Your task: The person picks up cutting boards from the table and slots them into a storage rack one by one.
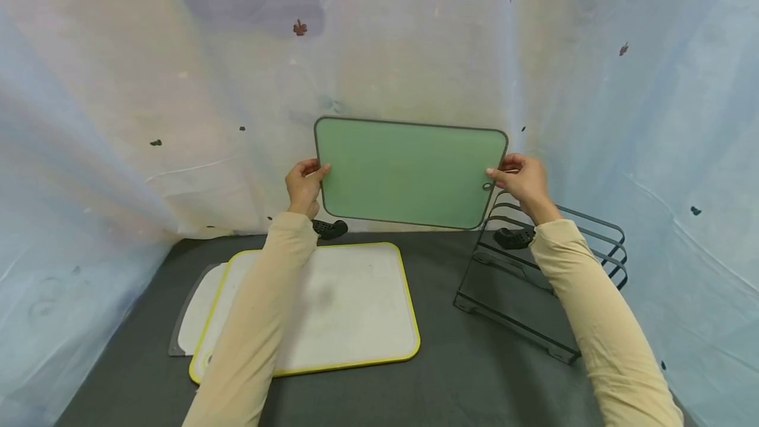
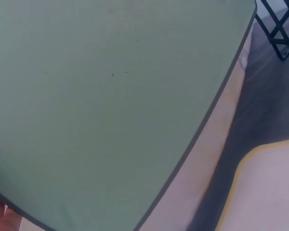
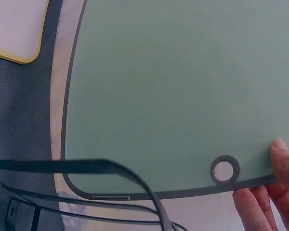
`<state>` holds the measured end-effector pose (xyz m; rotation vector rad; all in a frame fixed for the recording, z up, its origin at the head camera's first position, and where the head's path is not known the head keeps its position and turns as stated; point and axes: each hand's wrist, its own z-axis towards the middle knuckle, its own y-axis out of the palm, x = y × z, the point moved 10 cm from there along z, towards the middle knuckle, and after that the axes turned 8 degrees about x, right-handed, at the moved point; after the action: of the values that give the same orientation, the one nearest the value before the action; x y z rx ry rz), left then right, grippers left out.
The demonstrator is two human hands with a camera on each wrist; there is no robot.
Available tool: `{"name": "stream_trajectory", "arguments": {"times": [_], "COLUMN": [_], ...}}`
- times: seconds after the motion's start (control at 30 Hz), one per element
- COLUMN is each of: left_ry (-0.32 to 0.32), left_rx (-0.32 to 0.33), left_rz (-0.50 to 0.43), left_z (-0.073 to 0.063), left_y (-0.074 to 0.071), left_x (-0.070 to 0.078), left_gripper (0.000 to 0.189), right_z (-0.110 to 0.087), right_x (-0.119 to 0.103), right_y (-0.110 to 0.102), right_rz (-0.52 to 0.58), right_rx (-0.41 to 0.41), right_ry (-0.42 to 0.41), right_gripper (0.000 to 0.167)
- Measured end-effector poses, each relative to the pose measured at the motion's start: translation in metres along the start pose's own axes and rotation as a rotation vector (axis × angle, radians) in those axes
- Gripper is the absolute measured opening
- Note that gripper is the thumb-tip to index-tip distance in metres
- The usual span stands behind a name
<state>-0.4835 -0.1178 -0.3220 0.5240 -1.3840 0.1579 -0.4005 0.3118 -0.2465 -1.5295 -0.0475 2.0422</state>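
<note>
A green cutting board with a dark grey rim is held up above the back of the table, its broad face toward me. My left hand pinches its left edge, thumb on the front face. At the opposite edge my right hand grips the board beside its small ring-shaped hole, thumb in front and fingers behind. Just below the board's lower right corner stands a black wire rack with several upright loops; some overlap the board's corner in the right wrist view.
On the dark table at left lies a white cutting board with a yellow rim. It partly covers another white board with a grey edge. A pale plastic sheet with leaf shapes hangs behind and around the sides.
</note>
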Motion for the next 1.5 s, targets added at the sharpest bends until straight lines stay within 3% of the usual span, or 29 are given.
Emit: {"name": "stream_trajectory", "arguments": {"times": [0.33,0.93,1.5], "left_ry": [0.017,-0.037,-0.025], "left_rx": [0.0,-0.062,-0.103], "left_rz": [-0.02,-0.078,-0.02], "left_z": [-0.004,-0.018,-0.033], "left_y": [0.012,0.034,0.056], "left_x": [-0.012,-0.028,-0.036], "left_gripper": [0.027,0.026,0.024], "right_z": [-0.004,-0.012,-0.021], "right_x": [0.007,0.023,0.038], "right_y": [-0.015,-0.038,-0.061], "right_rz": [-0.005,-0.031,-0.044], "right_rx": [0.027,0.063,0.086], "right_ry": [-0.003,0.037,0.068], "right_gripper": [0.037,0.041,0.044]}}
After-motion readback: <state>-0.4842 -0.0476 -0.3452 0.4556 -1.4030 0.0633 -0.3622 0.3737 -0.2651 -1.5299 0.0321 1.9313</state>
